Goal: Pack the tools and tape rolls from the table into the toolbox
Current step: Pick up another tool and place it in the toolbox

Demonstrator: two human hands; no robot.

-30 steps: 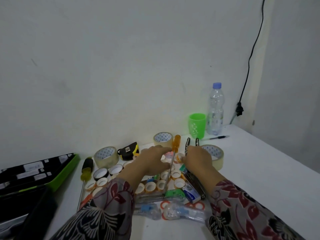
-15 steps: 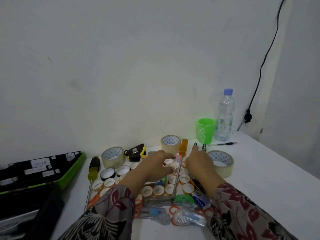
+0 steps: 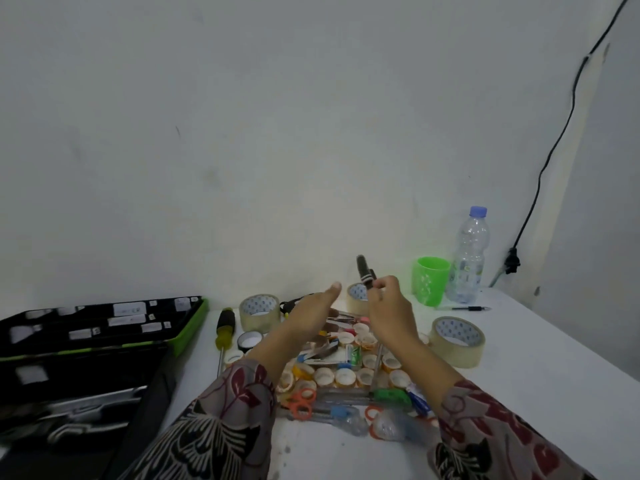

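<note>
Barely begun. Right hand (image 3: 388, 308) gripping black-handled tool (image 3: 364, 276), left hand (image 3: 311, 315) open, empty. Tape rolls (image 3: 458, 337) not yet in toolbox (image 3: 192, 326), lower left.

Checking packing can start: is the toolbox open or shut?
Open. The toolbox has its two halves spread apart, with labelled slots showing in the far half and metal tools in the near one.

Picked up the black-handled tool (image 3: 365, 273) with the right hand (image 3: 388, 303). A second ago lay flat at the far edge of the pile of small tape rolls (image 3: 346, 375); now gripped above it, handle ends up and tilted slightly left. Lifted the left hand (image 3: 311, 311) off the pile too: fingers now straightened, thumb up, near left of the tool, not touching it.
</note>
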